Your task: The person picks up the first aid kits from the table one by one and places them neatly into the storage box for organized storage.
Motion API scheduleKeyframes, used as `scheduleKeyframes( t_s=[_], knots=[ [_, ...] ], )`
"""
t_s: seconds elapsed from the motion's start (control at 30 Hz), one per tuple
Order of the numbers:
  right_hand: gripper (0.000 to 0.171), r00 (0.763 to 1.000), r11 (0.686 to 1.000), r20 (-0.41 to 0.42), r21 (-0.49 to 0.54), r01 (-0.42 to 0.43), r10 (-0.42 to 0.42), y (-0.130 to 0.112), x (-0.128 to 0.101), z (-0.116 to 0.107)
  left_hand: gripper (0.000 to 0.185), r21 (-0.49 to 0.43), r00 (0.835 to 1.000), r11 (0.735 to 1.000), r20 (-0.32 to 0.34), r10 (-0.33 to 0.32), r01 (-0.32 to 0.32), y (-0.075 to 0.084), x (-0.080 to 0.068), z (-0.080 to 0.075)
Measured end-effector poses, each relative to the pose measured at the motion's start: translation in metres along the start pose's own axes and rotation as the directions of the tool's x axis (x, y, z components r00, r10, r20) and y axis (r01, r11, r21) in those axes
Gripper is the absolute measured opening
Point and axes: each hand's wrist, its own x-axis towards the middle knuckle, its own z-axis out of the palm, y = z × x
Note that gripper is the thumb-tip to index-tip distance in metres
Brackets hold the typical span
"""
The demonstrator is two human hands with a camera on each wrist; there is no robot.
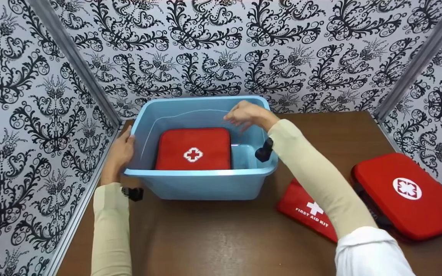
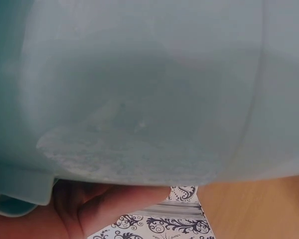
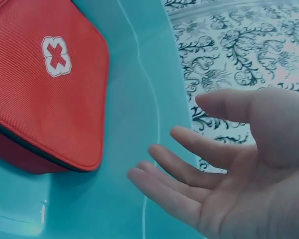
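Note:
A light blue plastic tub (image 1: 198,186) stands on the table, with a red first aid bag (image 1: 213,153) lying inside it toward the left. My left hand (image 1: 122,153) holds the tub's left side at the rim. From the left wrist, that hand (image 2: 104,206) shows partly behind the tub wall (image 2: 154,99), which hides some fingers. Over the right back part of the tub is my right hand (image 1: 246,114), holding nothing. Its fingers are loosely bent and spread in the right wrist view, apart from the bag (image 3: 55,99).
A flat red first aid pouch (image 1: 307,209) lies on the table right of the tub, partly under my right forearm. Farther right rests a red hard-looking first aid case (image 1: 409,195) with a white round emblem. Patterned wall panels (image 1: 205,50) enclose the back and sides.

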Motion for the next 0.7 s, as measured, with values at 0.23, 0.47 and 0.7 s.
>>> scheduleKeyframes(
  t_s=[0.23, 0.47, 0.7],
  knots=[
    [0.041, 0.986, 0.978, -0.105, -0.177, 0.11, -0.13, 0.007, -0.015, -0.012, 0.055, -0.034, 1.0, 0.999, -0.001, -0.008, 0.008, 0.0, 0.001, 0.001],
    [0.044, 0.964, 0.962, -0.161, -0.209, 0.174, -0.21, 0.021, -0.03, -0.025, 0.054, -0.072, 1.0, 0.997, -0.007, -0.003, 0.003, 0.002, -0.001, 0.002],
    [0.048, 0.939, 0.916, -0.196, -0.344, 0.205, -0.283, 0.041, -0.041, -0.031, 0.053, -0.064, 1.0, 0.998, -0.013, 0.013, -0.014, 0.001, -0.002, 0.001]
  ],
)
